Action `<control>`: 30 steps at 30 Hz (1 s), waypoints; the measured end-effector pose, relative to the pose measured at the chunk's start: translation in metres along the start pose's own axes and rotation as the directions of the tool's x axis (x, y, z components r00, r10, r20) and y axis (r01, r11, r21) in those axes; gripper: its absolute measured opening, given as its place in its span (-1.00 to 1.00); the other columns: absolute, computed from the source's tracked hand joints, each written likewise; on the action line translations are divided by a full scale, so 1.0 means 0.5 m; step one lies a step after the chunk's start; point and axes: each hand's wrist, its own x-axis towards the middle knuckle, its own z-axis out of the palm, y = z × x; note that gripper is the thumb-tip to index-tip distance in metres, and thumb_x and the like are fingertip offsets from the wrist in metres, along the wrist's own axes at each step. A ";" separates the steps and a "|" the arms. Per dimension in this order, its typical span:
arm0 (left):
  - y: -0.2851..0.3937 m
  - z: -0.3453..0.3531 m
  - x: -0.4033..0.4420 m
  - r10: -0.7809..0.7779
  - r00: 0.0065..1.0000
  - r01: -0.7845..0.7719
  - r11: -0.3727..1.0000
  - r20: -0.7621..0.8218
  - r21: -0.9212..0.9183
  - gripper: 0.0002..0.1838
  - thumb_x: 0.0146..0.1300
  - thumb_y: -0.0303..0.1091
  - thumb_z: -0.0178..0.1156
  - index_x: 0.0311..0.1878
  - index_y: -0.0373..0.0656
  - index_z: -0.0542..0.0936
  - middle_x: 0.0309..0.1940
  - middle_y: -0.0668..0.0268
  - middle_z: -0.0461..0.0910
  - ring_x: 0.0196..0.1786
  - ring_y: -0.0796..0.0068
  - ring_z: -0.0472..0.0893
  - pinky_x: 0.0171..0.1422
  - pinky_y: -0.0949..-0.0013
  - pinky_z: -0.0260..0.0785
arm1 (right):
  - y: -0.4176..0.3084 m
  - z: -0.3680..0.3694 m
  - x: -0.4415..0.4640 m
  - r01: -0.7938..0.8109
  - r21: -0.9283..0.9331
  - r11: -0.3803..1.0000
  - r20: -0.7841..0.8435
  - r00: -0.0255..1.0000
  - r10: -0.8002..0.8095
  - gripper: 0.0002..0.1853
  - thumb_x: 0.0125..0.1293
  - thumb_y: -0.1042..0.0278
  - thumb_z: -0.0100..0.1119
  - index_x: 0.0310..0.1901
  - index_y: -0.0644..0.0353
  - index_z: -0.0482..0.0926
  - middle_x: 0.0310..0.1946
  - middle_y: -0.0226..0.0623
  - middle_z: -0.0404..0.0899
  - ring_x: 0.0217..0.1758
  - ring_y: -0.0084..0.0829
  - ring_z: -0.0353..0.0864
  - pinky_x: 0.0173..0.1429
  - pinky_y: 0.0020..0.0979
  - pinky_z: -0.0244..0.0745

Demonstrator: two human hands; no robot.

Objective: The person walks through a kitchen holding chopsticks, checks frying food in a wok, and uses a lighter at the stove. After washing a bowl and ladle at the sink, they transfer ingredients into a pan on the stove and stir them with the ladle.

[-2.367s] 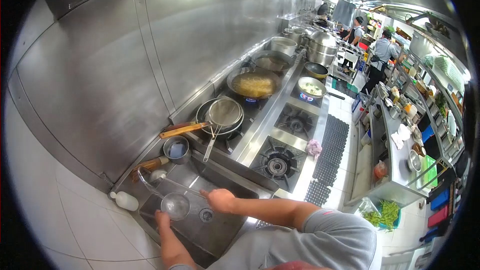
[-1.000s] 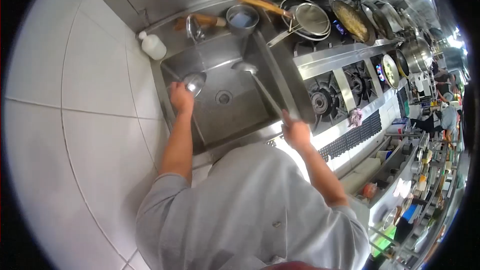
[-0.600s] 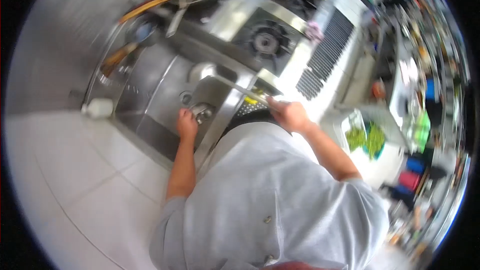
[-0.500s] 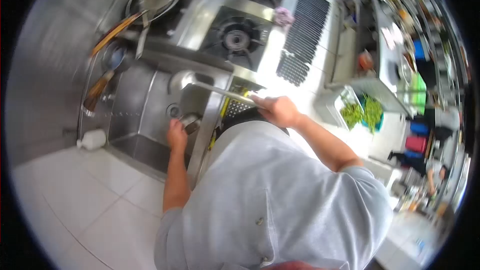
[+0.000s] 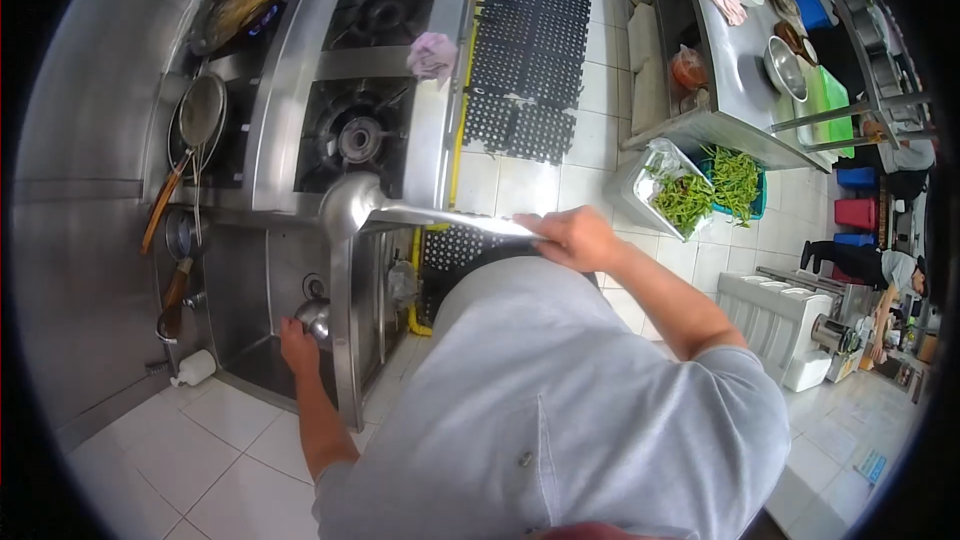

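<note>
My right hand [image 5: 578,238] is closed round the handle end of a long metal ladle [image 5: 352,206]. The ladle's round bowl hangs over the sink's edge, beside the near burner [image 5: 358,140]. Inside the sink [image 5: 238,312], at its right side, my left hand [image 5: 298,345] grips the rim of a small metal bowl [image 5: 314,318]. The drain [image 5: 315,286] shows just above that bowl. A strainer [image 5: 203,110] rests on a pan left of the burners, next to a wooden handle [image 5: 165,202].
A wok with food [image 5: 245,0] sits at the upper left. On the stove's front edge lies a pink cloth [image 5: 432,57]. Bins of green vegetables [image 5: 683,202] stand right of the black mat [image 5: 530,50]. A steel counter [image 5: 745,70] runs beyond; another person [image 5: 870,265] is at the far right.
The view has turned toward the floor and counter on the right. The ladle has come up out of the sink to above its edge. My left hand stays in the sink with the bowl.
</note>
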 end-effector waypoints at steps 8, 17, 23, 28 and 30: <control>0.024 -0.265 0.018 -0.035 0.986 0.040 0.999 -0.166 0.031 -0.86 0.05 -0.63 0.14 -0.29 -0.33 0.59 -0.05 -0.13 0.64 0.10 -0.30 0.63 0.23 -0.12 0.50 | 0.226 -0.140 -0.132 -0.250 0.124 0.960 -0.138 0.954 0.266 -0.40 0.36 0.26 0.36 0.45 0.03 0.59 -0.29 -0.16 0.77 -0.31 -0.06 0.77 -0.16 -0.11 0.66; 0.682 -0.486 0.415 0.061 0.964 0.160 0.644 0.259 -0.748 -0.62 0.14 -0.69 0.02 -0.02 -0.39 0.69 -0.19 0.31 0.70 -0.19 0.55 0.60 -0.02 0.45 0.41 | 0.500 -0.168 0.015 -0.685 0.283 0.671 0.007 0.701 0.713 -0.52 0.47 0.24 0.18 0.37 0.17 0.56 -0.14 0.24 0.75 0.01 0.25 0.75 0.17 0.09 0.62; 1.229 -0.245 0.819 0.482 0.858 -0.103 0.501 0.178 -0.859 -0.75 0.16 -0.60 0.11 -0.13 -0.36 0.69 -0.34 0.22 0.65 -0.27 0.41 0.61 -0.12 0.30 0.45 | 0.729 -0.315 0.091 -0.770 0.374 0.518 0.026 0.567 0.824 -0.55 0.47 0.18 0.16 0.31 0.17 0.59 0.00 0.19 0.75 0.18 0.21 0.71 0.31 0.10 0.57; 1.648 0.069 1.073 0.486 0.816 -0.053 0.601 0.312 -0.798 -0.73 0.13 -0.54 0.20 -0.11 -0.41 0.72 -0.30 0.17 0.75 -0.36 0.34 0.66 -0.20 0.18 0.51 | 0.875 -0.543 0.134 -0.868 0.184 0.462 0.010 0.472 0.882 -0.64 0.44 0.21 0.15 0.17 0.18 0.62 -0.09 0.11 0.77 0.12 0.16 0.73 0.24 0.12 0.60; 1.787 0.192 1.184 0.438 0.823 0.062 0.563 0.361 -0.824 -0.71 0.15 -0.54 0.19 -0.08 -0.42 0.71 -0.27 0.14 0.75 -0.36 0.30 0.69 -0.22 0.18 0.53 | 0.923 -0.602 0.132 -0.858 0.196 0.475 -0.078 0.469 0.880 -0.65 0.41 0.22 0.17 0.14 0.18 0.63 -0.12 0.11 0.77 0.07 0.16 0.75 0.20 0.12 0.61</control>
